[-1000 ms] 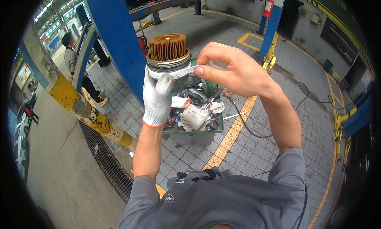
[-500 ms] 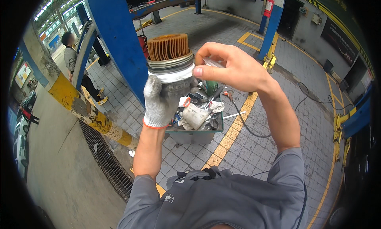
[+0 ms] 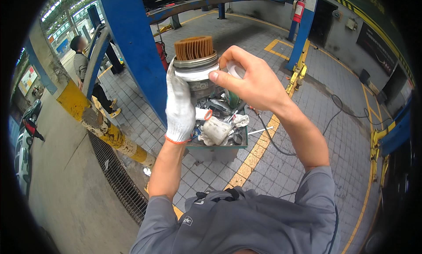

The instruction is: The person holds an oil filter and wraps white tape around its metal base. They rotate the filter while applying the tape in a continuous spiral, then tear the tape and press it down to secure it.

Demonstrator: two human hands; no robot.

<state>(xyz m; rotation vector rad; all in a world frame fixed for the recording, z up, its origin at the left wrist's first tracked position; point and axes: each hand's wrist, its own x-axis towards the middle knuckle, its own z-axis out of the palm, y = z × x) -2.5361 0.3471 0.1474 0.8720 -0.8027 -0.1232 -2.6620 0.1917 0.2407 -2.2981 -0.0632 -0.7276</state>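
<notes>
In front of me is a dark cylindrical filter housing (image 3: 200,87), with an orange-brown pleated filter element (image 3: 192,48) standing out of its top. Below the ringed collar runs a white band (image 3: 198,74). My left hand (image 3: 179,109), in a white knit glove, holds the housing from the left, its fingers reaching up along the side; some are hidden behind it. Bare and curled, my right hand (image 3: 259,80) grips a small whitish ring that looks like a tape roll (image 3: 236,70). Its thumb touches the white band at the housing's right edge.
Beneath my hands stands a green-edged tool tray (image 3: 220,147) heaped with tools, rags and a white container (image 3: 215,131). Blue lift posts (image 3: 132,47) rise ahead. A black hose (image 3: 281,150) crosses the tiled floor. At the left are a yellow-painted pillar (image 3: 72,98) and a person (image 3: 81,62).
The housing has shifted slightly right and tilted a little. My left fingers have straightened up along its side. My right hand has turned, showing more of the ring.
</notes>
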